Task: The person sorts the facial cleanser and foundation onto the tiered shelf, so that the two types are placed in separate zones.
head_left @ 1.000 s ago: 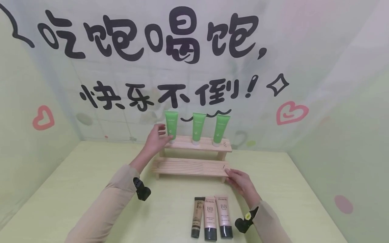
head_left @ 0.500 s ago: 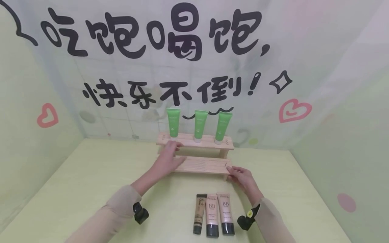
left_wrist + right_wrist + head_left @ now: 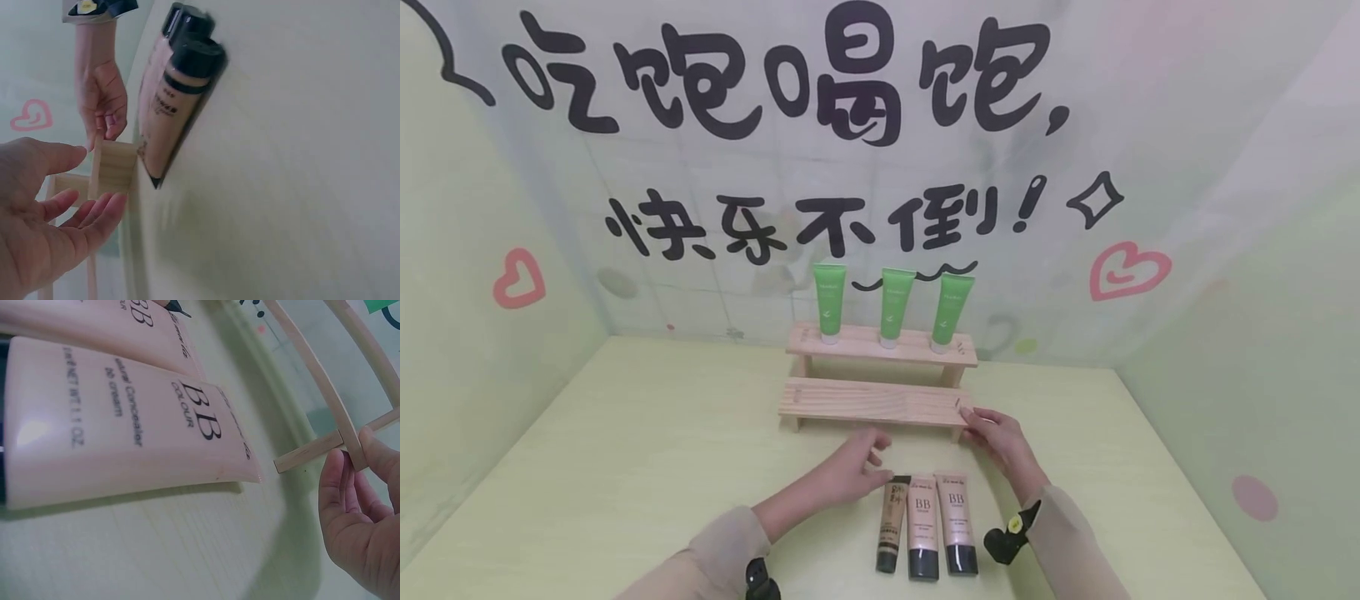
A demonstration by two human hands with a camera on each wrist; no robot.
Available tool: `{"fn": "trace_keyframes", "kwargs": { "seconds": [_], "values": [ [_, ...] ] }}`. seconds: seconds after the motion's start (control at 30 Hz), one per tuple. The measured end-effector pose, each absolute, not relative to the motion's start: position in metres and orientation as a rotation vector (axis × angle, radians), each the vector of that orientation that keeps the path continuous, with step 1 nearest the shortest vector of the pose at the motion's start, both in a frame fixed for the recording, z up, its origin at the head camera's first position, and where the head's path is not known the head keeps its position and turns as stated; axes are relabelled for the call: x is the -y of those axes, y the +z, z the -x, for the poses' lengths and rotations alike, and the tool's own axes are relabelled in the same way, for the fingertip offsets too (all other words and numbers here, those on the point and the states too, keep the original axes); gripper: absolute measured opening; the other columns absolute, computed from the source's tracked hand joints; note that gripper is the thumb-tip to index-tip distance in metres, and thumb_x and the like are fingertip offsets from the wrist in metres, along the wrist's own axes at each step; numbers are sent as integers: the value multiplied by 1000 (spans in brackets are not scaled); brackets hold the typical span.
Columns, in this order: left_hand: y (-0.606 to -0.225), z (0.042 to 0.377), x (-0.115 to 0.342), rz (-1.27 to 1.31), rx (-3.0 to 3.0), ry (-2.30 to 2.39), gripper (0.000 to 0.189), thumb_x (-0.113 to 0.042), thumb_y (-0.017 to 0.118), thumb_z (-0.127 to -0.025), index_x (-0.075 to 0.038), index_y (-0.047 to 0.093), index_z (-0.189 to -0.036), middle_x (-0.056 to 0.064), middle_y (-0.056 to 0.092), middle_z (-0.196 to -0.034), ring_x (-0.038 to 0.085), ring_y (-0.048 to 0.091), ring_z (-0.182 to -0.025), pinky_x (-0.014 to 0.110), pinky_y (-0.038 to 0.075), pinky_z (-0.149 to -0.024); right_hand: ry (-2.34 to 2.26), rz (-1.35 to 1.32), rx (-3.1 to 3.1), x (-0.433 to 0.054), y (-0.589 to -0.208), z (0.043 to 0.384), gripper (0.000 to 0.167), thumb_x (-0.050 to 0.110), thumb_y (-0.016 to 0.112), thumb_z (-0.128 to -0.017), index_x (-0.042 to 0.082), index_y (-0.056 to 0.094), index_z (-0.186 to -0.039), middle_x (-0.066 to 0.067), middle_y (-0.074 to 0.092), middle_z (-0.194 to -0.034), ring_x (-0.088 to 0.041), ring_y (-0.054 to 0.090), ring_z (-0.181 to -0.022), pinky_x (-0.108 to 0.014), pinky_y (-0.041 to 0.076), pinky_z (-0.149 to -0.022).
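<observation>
- Tan tube, the nearest thing to the left hand, is laid flat on the table, leftmost of three, beside two pink BB tubes.
- Left hand is held just above the tan tube's end, fingers spread and relaxed, nothing gripped.
- Rack is pinched at its lower right corner by the right hand.
- Three green tubes are stood upright on the rack's upper shelf.
</observation>
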State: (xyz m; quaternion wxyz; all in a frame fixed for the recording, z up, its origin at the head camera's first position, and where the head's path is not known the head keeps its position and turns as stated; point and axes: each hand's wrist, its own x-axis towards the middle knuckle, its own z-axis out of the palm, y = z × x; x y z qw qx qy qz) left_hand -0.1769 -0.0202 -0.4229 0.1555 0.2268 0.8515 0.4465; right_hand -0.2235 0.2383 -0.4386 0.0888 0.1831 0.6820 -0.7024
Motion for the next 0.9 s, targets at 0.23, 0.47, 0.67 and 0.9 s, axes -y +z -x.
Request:
{"fn": "trace_keyframes", "kwargs": {
  "seconds": [0.23,0.47,0.67,0.9],
  "values": [
    [-442,160,14,-518,-2348,1234,58,-18,70,-77,0,42,-124,11,49,-113,19,54,-95,28,51,-71,-2104,-539,-2022,-239,-439,225,56,14,60,-88,-13,35,-131,1,62,-79,-4,60,-70,-13,53,-67],
    [-444,150,7,-428,-2360,1271,67,-16,74,-71,3,40,-126,13,48,-111,18,54,-89,29,52,-67,-2075,-548,-2038,-239,-439,223,58,16,61,-87,-13,35,-131,-4,62,-87,-5,60,-73,-15,53,-69],
    [-446,147,2,-388,-2371,1242,76,-20,76,-69,9,37,-128,11,58,-96,15,56,-72,28,50,-58,-2066,-563,-2042,-240,-440,222,59,19,61,-88,-10,35,-132,-3,62,-87,-5,61,-72,-15,53,-69],
    [-444,143,-4,-377,-2356,1218,42,-23,74,-71,6,57,-97,3,59,-67,14,55,-58,26,47,-48,-2112,-546,-2006,-239,-442,223,58,15,60,-88,-12,34,-132,0,62,-80,-5,61,-70,-14,53,-67]
  ]
}}
